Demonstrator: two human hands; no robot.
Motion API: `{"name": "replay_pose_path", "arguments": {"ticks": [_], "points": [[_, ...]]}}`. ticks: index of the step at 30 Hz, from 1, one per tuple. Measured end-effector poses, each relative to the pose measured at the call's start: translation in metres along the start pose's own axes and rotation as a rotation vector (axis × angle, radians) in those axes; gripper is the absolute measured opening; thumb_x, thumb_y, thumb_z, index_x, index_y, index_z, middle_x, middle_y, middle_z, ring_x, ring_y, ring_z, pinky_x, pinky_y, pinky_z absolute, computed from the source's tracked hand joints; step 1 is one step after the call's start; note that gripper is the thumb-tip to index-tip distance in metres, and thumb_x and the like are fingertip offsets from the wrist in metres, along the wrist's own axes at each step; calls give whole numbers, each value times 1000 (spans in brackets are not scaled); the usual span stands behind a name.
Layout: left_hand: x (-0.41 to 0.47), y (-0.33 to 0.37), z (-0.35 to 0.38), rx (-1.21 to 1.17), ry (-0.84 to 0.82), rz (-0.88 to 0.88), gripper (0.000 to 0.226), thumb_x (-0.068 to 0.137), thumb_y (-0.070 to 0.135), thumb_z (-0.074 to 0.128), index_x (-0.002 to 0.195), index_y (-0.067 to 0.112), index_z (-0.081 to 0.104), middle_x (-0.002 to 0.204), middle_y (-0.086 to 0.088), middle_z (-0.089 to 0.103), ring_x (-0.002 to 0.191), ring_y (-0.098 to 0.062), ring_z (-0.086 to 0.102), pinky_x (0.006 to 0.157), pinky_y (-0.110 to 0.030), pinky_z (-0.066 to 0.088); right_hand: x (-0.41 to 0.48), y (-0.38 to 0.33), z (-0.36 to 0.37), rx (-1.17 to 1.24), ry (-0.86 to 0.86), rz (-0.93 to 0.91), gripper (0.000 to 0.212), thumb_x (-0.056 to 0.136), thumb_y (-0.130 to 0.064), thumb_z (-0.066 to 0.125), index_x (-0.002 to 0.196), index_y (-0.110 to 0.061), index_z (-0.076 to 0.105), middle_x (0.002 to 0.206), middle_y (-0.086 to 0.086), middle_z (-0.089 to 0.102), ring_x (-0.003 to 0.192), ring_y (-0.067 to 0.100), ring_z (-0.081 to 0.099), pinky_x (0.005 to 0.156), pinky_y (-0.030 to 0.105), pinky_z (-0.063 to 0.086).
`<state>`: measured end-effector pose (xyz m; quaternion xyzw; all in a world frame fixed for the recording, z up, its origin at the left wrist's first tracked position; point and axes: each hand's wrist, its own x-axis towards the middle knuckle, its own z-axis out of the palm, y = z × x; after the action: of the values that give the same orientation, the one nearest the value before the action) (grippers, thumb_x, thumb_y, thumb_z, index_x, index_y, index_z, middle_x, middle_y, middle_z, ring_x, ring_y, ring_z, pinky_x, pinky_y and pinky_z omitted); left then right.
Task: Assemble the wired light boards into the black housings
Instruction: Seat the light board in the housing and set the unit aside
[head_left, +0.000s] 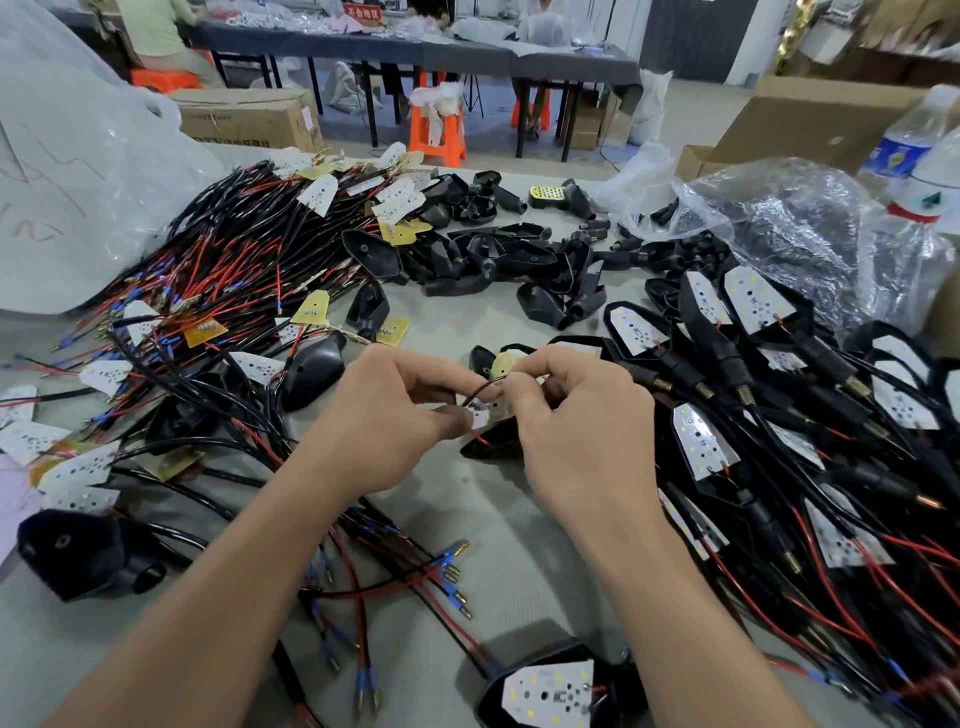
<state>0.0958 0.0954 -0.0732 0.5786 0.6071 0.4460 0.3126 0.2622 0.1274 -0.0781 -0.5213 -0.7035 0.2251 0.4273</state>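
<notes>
Two hands meet at the centre of the frame. The left hand (384, 415) has a narrow grip, thumb and forefinger pinching one white light board (482, 415). The right hand (576, 421) pinches the same board from the other side with curled fingers, where a thin black wire (483, 387) arches over it. Just below the board lies one black housing (493, 441), with a red wire running into it.

One finished housing (550, 693) with its board fitted sits at the bottom centre. One empty housing (78, 551) lies at the lower left. Three heaps are too dense to count:
- wired boards (234, 260) with red and black leads, at the upper left
- empty housings (493, 254) at the upper centre
- assembled units (779, 389) down the right side

Two water bottles (904, 140) stand at the right edge behind one crumpled clear bag (795, 223). A large white bag (78, 156) fills the upper left.

The surface (519, 545) is pale grey. Beyond it are a concrete floor, a long dark table (415, 49), an orange stool (436, 135), a cardboard box (244, 117) and a seated person (156, 31) at the top left.
</notes>
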Motion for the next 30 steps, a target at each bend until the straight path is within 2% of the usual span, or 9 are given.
{"name": "replay_pose_path", "arguments": {"ticks": [3,6,9,13,16,21,23,27,30], "points": [[-1,0,5,-150,15,-28,51,77,-16,75,90,33,83,77,-12,77,70,-25,67,73,-38,58,0,1,1,-53,16,-14,10,89,-31,63,79,-28,67,51,-15,52,63,24,52,66,36,43],[-2,2,6,-344,0,-33,55,76,-26,69,101,22,80,82,-8,79,67,-16,71,68,-23,59,2,0,0,-70,39,-5,11,90,-29,65,79,-29,67,50,-13,51,60,19,52,65,35,44],[-2,3,5,-435,6,-68,47,78,-24,67,69,21,79,62,0,69,57,-10,66,62,-20,55,1,-1,-2,-37,60,11,12,91,-30,65,80,-29,68,55,-13,59,62,17,56,68,37,47],[-3,5,13,-486,64,-142,30,84,-4,74,70,22,78,61,3,65,59,-10,65,60,-26,59,-1,-3,-1,3,100,12,12,92,-30,66,82,-25,68,60,-8,64,64,19,60,71,40,50],[-5,5,22,-320,189,-98,21,73,11,88,69,24,72,62,1,69,55,-13,67,57,-31,59,-4,-5,2,1,91,-12,11,92,-29,67,83,-24,68,62,-7,66,66,17,62,72,38,51],[-6,7,27,-149,281,-122,14,64,26,74,76,27,68,66,3,74,64,-21,72,76,-57,62,-6,-4,3,-72,89,-86,9,91,-27,68,85,-22,71,68,-4,66,74,23,62,74,40,49],[-5,9,26,-233,221,-122,18,66,19,67,80,29,70,79,-1,79,80,-28,77,81,-56,62,-4,-2,2,-81,98,-75,8,92,-26,68,87,-22,73,74,-3,70,79,25,64,77,42,49],[-3,11,22,-577,80,-92,37,82,-11,52,92,19,71,96,-12,80,85,-25,78,66,-28,62,3,3,-1,-24,120,-9,7,92,-24,68,88,-23,74,81,-2,73,86,25,68,83,44,50],[0,9,16,-785,-55,-142,42,90,-20,40,109,8,65,109,-17,77,95,-28,77,74,-32,64,3,3,-2,-4,166,-6,7,91,-24,67,85,-25,72,76,-4,71,81,23,66,80,43,50]]}}
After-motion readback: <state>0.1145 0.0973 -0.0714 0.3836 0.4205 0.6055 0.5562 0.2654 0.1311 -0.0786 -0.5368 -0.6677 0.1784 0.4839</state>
